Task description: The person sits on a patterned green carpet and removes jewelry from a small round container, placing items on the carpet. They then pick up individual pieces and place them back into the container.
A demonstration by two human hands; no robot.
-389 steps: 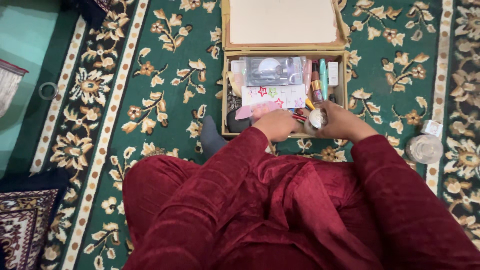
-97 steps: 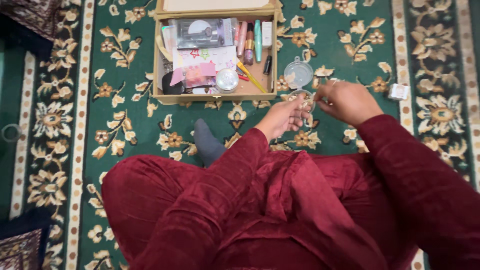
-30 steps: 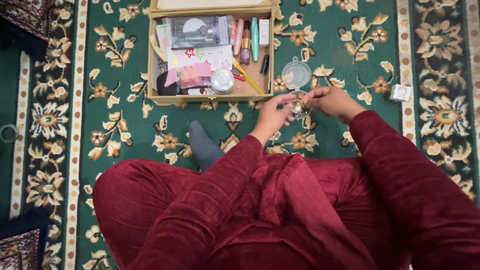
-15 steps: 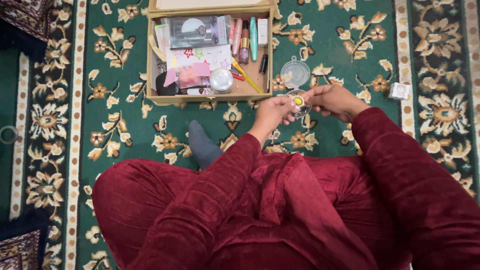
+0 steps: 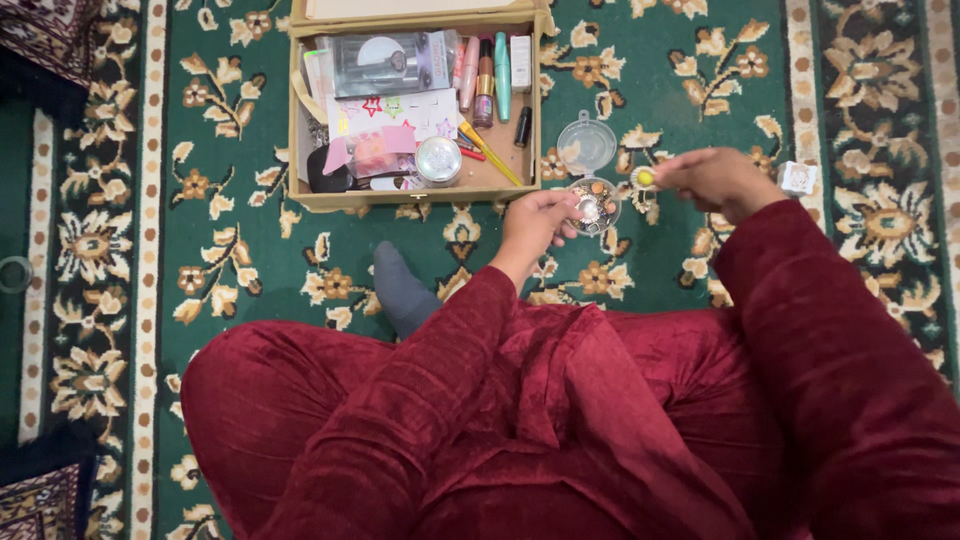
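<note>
while the left hand (image 5: 535, 215) cups a small clear tub (image 5: 592, 205) from its near side, fingers curled round the rim, the right hand (image 5: 712, 178) sits off to the tub's right, closed in a pinch on a little yellow-centred trinket (image 5: 645, 178) at its fingertips. the trinket hangs just beyond the tub's rim, above the carpet (image 5: 700, 60), not touching the tub. the tub holds a heap of tiny bits, too small to tell apart. its clear lid (image 5: 586, 143) lies hinged open on the far side of the left hand's fingers, next to the open box (image 5: 300, 120) of cosmetics.

the trinket looks very light, hard and small, likely with fine parts that could bend or snag, so a fingertip pinch on its rim seems the right hold; squeezing the middle may stress it, and a loose pinch could let it slip. the tub seems thin, light plastic, easily tipped and smooth, so the wall just under the rim is the safe place to steady it. a small white cube (image 5: 798, 178) rests on the carpet past the right hand.
</note>
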